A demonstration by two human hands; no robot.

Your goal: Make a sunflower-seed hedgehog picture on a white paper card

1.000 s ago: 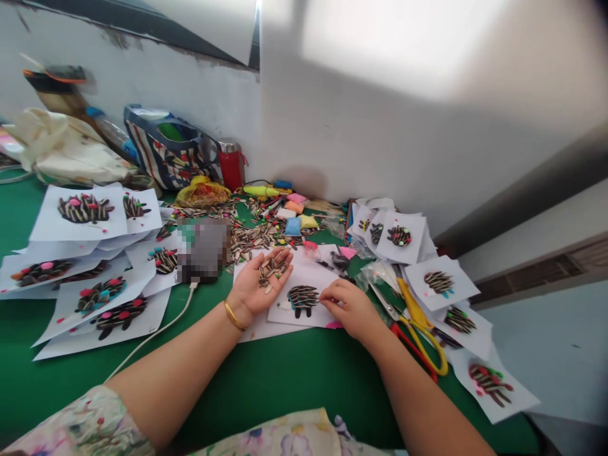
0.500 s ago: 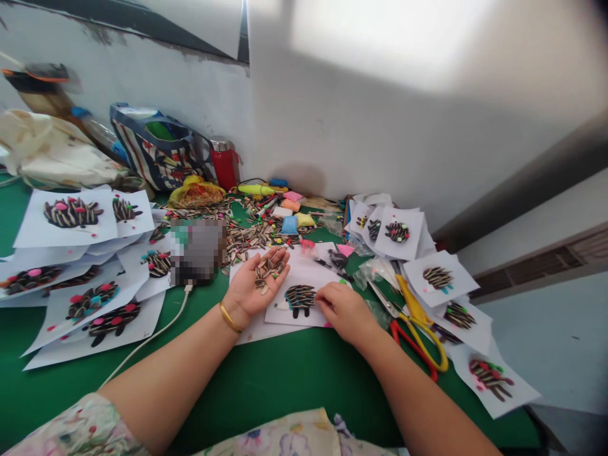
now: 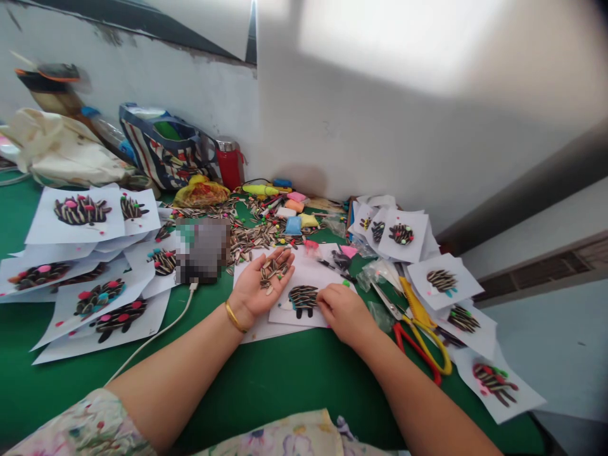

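Observation:
My left hand is palm up, its fingers slightly cupped under a small heap of striped sunflower seeds. Just right of it, a hedgehog figure covered in rows of seeds, with dark legs and a pale snout, lies on a white paper. The fingers of my right hand are pinched together at the figure's right edge. Whatever they may hold is hidden. Beyond both hands, loose sunflower seeds are spread over the green table.
Finished-looking seed-figure papers are piled at left, with more papers at right. Red- and yellow-handled scissors lie beside my right forearm. Clay packets, a blurred-out device with a cable, a red flask and a bag sit farther back.
The whole view has shifted slightly, so everything appears a little farther right. My hands keep nearly the same pose over the paper, the left still holding the seeds.

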